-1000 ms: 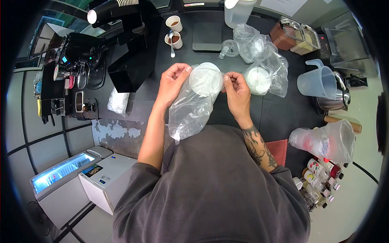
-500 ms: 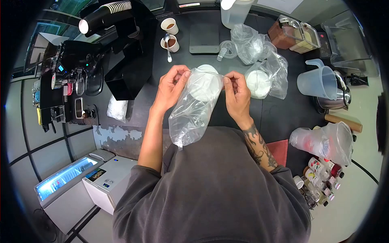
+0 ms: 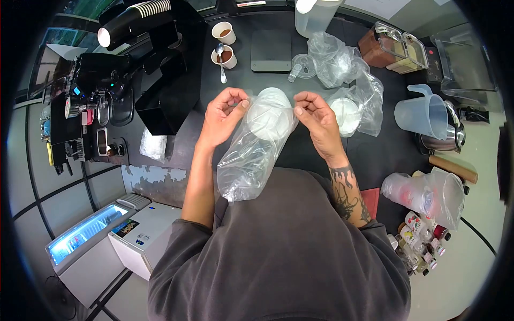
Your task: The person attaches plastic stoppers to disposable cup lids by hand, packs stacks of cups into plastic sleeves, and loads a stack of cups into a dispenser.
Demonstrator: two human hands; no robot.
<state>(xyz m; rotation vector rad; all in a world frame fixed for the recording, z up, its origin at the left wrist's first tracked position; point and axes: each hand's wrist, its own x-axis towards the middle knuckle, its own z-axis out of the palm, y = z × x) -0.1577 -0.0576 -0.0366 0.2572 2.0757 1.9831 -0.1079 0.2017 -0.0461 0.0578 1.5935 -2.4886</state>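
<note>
A clear plastic bag (image 3: 247,171) stretches between my two hands, its closed end hanging toward my chest. Inside its mouth sits a stack of white round lids (image 3: 269,120), the far ones showing at the opening. My left hand (image 3: 225,116) pinches the left side of the bag's mouth between thumb and fingers. On the other side, my right hand (image 3: 319,122) pinches the right edge of the mouth with thumb and forefinger. Just beyond my right hand, more white lids (image 3: 345,116) lie in another crumpled clear bag (image 3: 369,109).
Two paper cups (image 3: 224,33) with brown contents stand at the back, one with a spoon (image 3: 221,63) across it. Nearby are a flat scale (image 3: 271,51), a clear plastic lid (image 3: 305,66), a measuring jug (image 3: 420,113) and dry-goods containers (image 3: 379,45). Left stands a black box (image 3: 163,109).
The lids sit slightly nearer my body, with more of the stack showing. The bag's closed end has swung a little left, and my right hand has turned and shifted slightly right.
</note>
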